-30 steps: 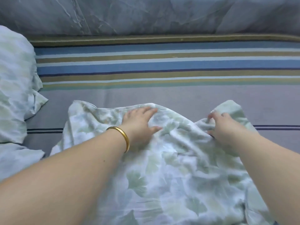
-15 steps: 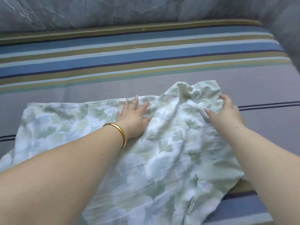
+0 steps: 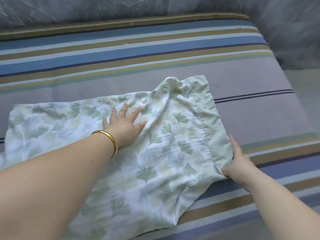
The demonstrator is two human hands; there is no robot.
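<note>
From my feed the leaf-print pillowcase (image 3: 155,170) lies spread across the near middle of the striped bedsheet (image 3: 251,118). I judge it light, thin and limp, likely to slide and wrinkle rather than hold a shape. The right hand (image 3: 240,163) pinches its plain green hem (image 3: 213,135), thumb on top. That stitched band looks like the firmest place to take hold. The left hand (image 3: 123,129), gold bangle (image 3: 108,141) at the wrist, presses flat with fingers spread. Beyond it the far corner (image 3: 176,85) is bunched. There is bare sheet beyond and to the right, up to the marbled grey wall (image 3: 155,7).
</note>
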